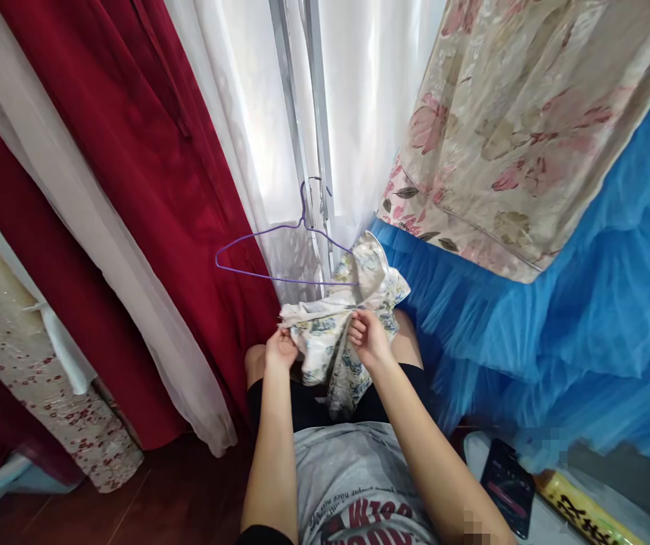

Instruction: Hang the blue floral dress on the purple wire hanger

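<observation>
A cream garment with a blue and yellow flower print (pixel 321 337) lies across my lap, partly on a thin purple hanger (pixel 256 231). The hanger's right end goes into the cloth, while its left end is bare. My left hand (pixel 282 348) pinches the garment's left edge. Near the middle of the cloth, my right hand (pixel 367 337) has its fingers curled on a fold. The hanger's hook is up against a grey metal pole (pixel 316 91).
Red curtain-like cloth (pixel 182 227) hangs on the left, white cloth (pixel 359 98) behind the poles. A pink-flowered fabric (pixel 500 151) and blue tulle (pixel 495 333) hang at right. A phone (pixel 509 484) and a yellow packet (pixel 580 507) lie at lower right.
</observation>
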`<state>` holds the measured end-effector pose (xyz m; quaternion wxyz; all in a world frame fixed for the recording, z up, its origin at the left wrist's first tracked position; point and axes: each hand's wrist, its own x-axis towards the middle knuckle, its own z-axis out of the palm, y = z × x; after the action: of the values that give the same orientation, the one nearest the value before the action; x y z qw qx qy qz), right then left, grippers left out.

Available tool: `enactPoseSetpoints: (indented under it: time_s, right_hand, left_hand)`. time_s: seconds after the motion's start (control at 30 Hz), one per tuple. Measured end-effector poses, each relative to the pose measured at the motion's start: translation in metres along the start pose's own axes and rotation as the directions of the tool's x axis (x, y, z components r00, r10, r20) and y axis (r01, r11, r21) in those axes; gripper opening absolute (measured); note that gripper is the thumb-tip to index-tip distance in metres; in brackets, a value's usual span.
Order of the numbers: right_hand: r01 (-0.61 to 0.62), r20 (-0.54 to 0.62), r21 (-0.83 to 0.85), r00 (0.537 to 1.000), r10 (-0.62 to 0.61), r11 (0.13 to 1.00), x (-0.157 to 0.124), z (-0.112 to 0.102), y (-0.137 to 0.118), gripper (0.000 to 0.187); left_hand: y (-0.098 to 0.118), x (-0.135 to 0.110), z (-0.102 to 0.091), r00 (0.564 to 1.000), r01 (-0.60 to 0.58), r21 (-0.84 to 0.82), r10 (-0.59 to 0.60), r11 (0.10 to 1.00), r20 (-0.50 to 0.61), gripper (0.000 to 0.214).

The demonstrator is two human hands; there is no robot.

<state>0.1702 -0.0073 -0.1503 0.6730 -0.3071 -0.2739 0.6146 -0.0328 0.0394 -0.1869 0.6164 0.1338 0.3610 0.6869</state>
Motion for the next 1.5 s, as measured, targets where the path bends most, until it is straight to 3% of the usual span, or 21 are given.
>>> enactPoseSetpoints:
  time_s: [0.07, 0.13, 0.2, 0.27, 0.33, 0.4, 0.5, 0.63, 0.73, 0.8, 0.87, 0.9, 0.97, 1.03, 1.07, 1.13, 1.2, 1.27, 1.37, 1.43, 1.5]
  right_hand:
    - [-0.005, -0.093, 0.033, 0.996, 0.008, 0.999, 0.004, -0.025, -0.004, 0.03]
    - [0.004, -0.143, 0.016, 0.99, -0.001, 1.0, 0.006, -0.042, -0.005, 0.036]
    - [0.0, -0.177, 0.012, 0.984, 0.002, 1.0, 0.006, -0.048, -0.004, 0.034]
    - [-0.005, -0.184, -0.025, 0.983, 0.0, 1.0, 0.003, -0.045, -0.002, 0.027]
    - [-0.004, -0.1, -0.151, 0.995, -0.011, 0.989, -0.005, -0.036, 0.0, 0.032]
    - [-0.013, 0.09, -0.291, 0.995, 0.041, 0.957, -0.015, -0.024, -0.002, 0.046]
    - [0.013, 0.336, -0.34, 0.936, 0.108, 0.94, -0.033, -0.008, -0.006, 0.057]
    - [0.092, 0.481, -0.355, 0.872, 0.097, 0.93, -0.049, 0.001, -0.014, 0.067]
    - [0.187, 0.552, -0.543, 0.815, 0.18, 0.818, -0.052, -0.003, -0.022, 0.053]
    - [0.243, 0.532, -0.642, 0.824, 0.194, 0.727, -0.053, -0.007, -0.028, 0.043]
    - [0.235, 0.5, -0.655, 0.847, 0.179, 0.718, -0.055, -0.009, -0.035, 0.044]
    - [0.212, 0.488, -0.637, 0.855, 0.174, 0.741, -0.057, -0.011, -0.039, 0.045]
    - [0.15, 0.452, -0.577, 0.877, 0.161, 0.803, -0.061, -0.014, -0.051, 0.045]
    - [0.105, 0.38, -0.523, 0.917, 0.121, 0.846, -0.063, -0.02, -0.068, 0.045]
    - [0.108, 0.333, -0.506, 0.94, 0.079, 0.856, -0.061, -0.025, -0.079, 0.043]
    - [0.177, 0.242, -0.492, 0.968, -0.062, 0.852, -0.05, -0.036, -0.105, 0.038]
    - [0.29, 0.173, -0.49, 0.957, -0.234, 0.822, -0.026, -0.047, -0.134, 0.029]
    - [0.357, 0.152, -0.471, 0.934, -0.325, 0.807, 0.009, -0.05, -0.163, 0.021]
    - [0.33, 0.055, -0.418, 0.939, -0.339, 0.846, 0.067, -0.035, -0.197, 0.017]
    - [0.297, 0.066, -0.406, 0.953, -0.296, 0.864, 0.098, -0.013, -0.208, 0.015]
    - [0.223, 0.168, -0.435, 0.972, -0.165, 0.873, 0.117, 0.011, -0.208, 0.011]
  left_hand:
    - [-0.027, -0.009, 0.001, 0.994, 0.107, 0.013, -0.108, 0.994, 0.035, 0.019]
    - [-0.038, -0.02, 0.009, 0.984, 0.152, 0.01, -0.152, 0.988, 0.095, 0.013]
    - [-0.037, -0.035, 0.023, 0.971, 0.094, 0.028, -0.097, 0.995, 0.219, 0.011]
    - [-0.03, -0.053, 0.038, 0.92, -0.062, 0.094, 0.021, 0.994, 0.391, 0.015]
    - [-0.024, -0.074, 0.053, 0.832, -0.259, 0.184, 0.122, 0.948, 0.542, 0.021]
    - [-0.022, -0.094, 0.064, 0.758, -0.433, 0.252, 0.199, 0.866, 0.621, 0.024]
    - [-0.022, -0.113, 0.073, 0.656, -0.651, 0.293, 0.325, 0.7, 0.681, 0.025]
    - [-0.018, -0.115, 0.07, 0.565, -0.803, 0.341, 0.446, 0.488, 0.694, 0.024]
    - [-0.012, -0.107, 0.064, 0.555, -0.828, 0.385, 0.503, 0.407, 0.663, 0.023]
    - [-0.009, -0.103, 0.06, 0.544, -0.839, 0.408, 0.544, 0.359, 0.639, 0.022]
    - [-0.009, -0.1, 0.057, 0.54, -0.841, 0.416, 0.516, 0.344, 0.665, 0.022]
    - [-0.01, -0.099, 0.056, 0.555, -0.828, 0.411, 0.447, 0.382, 0.702, 0.025]
    - [-0.016, -0.098, 0.052, 0.586, -0.732, 0.402, 0.207, 0.55, 0.784, 0.035]
    - [-0.025, -0.097, 0.045, 0.552, -0.568, 0.439, -0.073, 0.696, 0.83, 0.043]
    - [-0.03, -0.097, 0.04, 0.525, -0.505, 0.472, -0.178, 0.722, 0.833, 0.045]
    - [-0.039, -0.097, 0.03, 0.492, -0.473, 0.552, -0.314, 0.687, 0.812, 0.043]
    - [-0.043, -0.098, 0.022, 0.5, -0.516, 0.615, -0.374, 0.596, 0.781, 0.039]
    - [-0.041, -0.101, 0.019, 0.525, -0.584, 0.627, -0.35, 0.515, 0.776, 0.037]
    - [-0.027, -0.11, 0.029, 0.541, -0.72, 0.565, -0.184, 0.404, 0.821, 0.029]
    - [-0.013, -0.118, 0.04, 0.522, -0.798, 0.512, -0.06, 0.317, 0.851, 0.026]
    - [0.003, -0.126, 0.049, 0.509, -0.833, 0.479, 0.046, 0.277, 0.859, 0.029]
